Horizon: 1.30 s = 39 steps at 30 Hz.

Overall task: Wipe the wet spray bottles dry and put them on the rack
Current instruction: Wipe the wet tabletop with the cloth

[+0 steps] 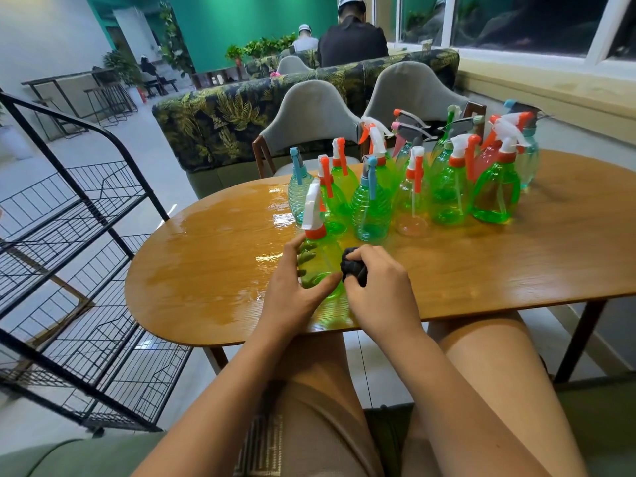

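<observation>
Our left hand (296, 287) curls fingers and thumb round the green spray bottle (318, 259), which stands on the table (516, 263) near its front edge; our right hand (378, 290) clutches a balled dark cloth (354, 266) against the bottle's side; the other spray bottles (413, 187) crowd the table's far side; two grey chairs (309, 118) sit behind the table; the black wire rack (86, 277) stands beyond the table's left end, whose wet, shining top lies between bottle and rack.
</observation>
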{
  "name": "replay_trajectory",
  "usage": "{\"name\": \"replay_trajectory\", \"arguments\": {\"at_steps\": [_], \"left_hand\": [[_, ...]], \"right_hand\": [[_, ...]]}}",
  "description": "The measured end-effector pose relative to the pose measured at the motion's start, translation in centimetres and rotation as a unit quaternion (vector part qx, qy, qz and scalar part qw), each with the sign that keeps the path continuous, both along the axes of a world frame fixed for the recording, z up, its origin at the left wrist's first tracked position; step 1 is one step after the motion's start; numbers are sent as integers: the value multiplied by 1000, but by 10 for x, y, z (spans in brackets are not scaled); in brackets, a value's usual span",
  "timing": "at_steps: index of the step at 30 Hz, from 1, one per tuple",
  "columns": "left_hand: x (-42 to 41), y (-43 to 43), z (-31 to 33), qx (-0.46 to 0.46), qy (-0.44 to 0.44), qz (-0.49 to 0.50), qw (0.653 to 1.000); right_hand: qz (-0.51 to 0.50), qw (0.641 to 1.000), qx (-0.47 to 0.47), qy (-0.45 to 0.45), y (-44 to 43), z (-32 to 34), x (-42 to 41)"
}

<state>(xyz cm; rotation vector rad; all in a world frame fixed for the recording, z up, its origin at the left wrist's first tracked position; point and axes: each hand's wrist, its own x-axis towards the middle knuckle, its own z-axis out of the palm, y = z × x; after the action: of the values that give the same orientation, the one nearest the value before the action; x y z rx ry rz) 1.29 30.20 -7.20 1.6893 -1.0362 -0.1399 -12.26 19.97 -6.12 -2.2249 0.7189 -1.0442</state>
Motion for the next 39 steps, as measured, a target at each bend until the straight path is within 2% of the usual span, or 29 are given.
{"name": "replay_trajectory", "arguments": {"at_steps": [4, 12, 16, 20, 25, 33, 39], "left_hand": [[2, -1, -3, -7, 12, 8, 1000], [2, -1, -4, -9, 14, 15, 1000], [3, -1, -6, -8, 12, 19, 1000], [3, 0, -6, 4, -34, 18, 999], [2, -1, -3, 24, -80, 24, 996], [0, -1, -3, 27, -73, 14, 997], [2, 0, -2, 16, -13, 8, 1000]], "right_hand": [[12, 997, 41, 69, -1, -5, 2], [10, 997, 33, 62, 0, -6, 2], [2, 1000, 2, -18, 3, -5, 1], [14, 995, -37, -93, 8, 6, -3], [21, 989, -58, -136, 11, 13, -5], [15, 994, -31, -103, 8, 16, -6], [-7, 999, 30, -13, -2, 2, -3]]}}
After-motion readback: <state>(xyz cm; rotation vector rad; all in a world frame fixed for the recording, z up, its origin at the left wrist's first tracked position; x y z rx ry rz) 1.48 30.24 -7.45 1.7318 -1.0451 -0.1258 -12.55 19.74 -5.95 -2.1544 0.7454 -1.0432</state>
